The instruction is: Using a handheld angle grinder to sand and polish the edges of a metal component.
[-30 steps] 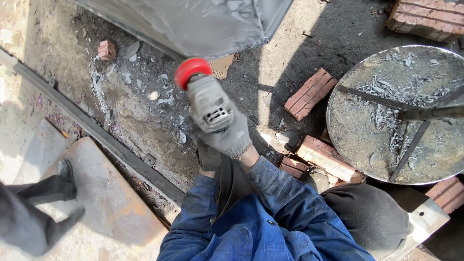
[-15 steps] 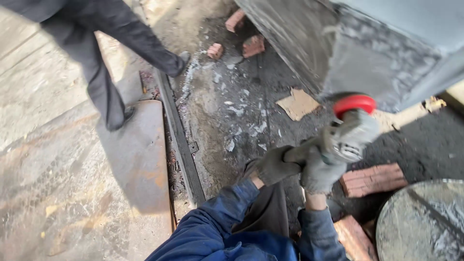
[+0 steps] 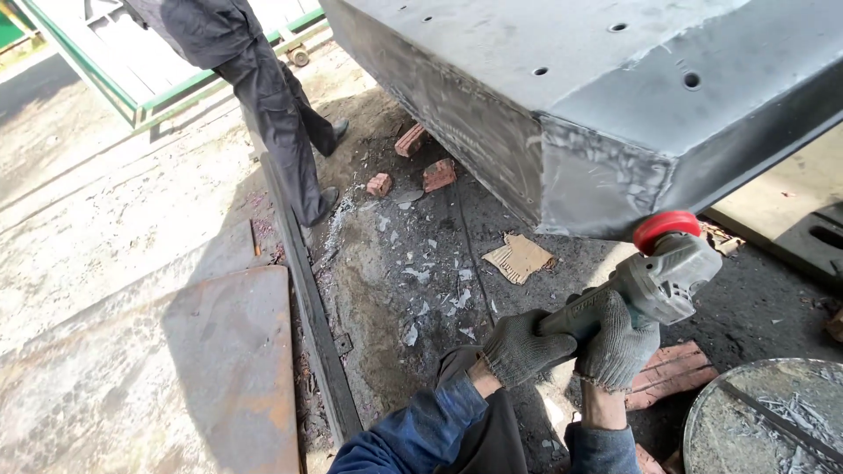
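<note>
**Both gloved hands on the grinder at the corner of the steel box**

At the far left lies a rusty steel plate [image 3: 233,369] flat on the ground, with a dark metal rail [image 3: 309,307] running along its right edge. Above it stands another person's dark trouser legs [image 3: 272,105], feet planted near the rail. Further right, broken brick pieces [image 3: 421,158] sit at the foot of a large grey steel box [image 3: 562,96], and a scrap of cardboard [image 3: 520,257] lies on the dirty ground below the box's edge.

The left hand [image 3: 520,347], in a grey knit glove, has its fingers curled closed around the rear of the angle grinder [image 3: 654,276]. Just beside it, the right hand [image 3: 619,342], gloved alike, wraps tightly around the body of the tool. The grinder's long axis runs from lower left up to upper right; its head, with a red guard [image 3: 666,228], points up and right, right at the box's lower welded corner. Whether it touches the steel cannot be told.

Under the hands lies a red brick [image 3: 672,373], and at the lower right a round metal lid [image 3: 764,421].
</note>
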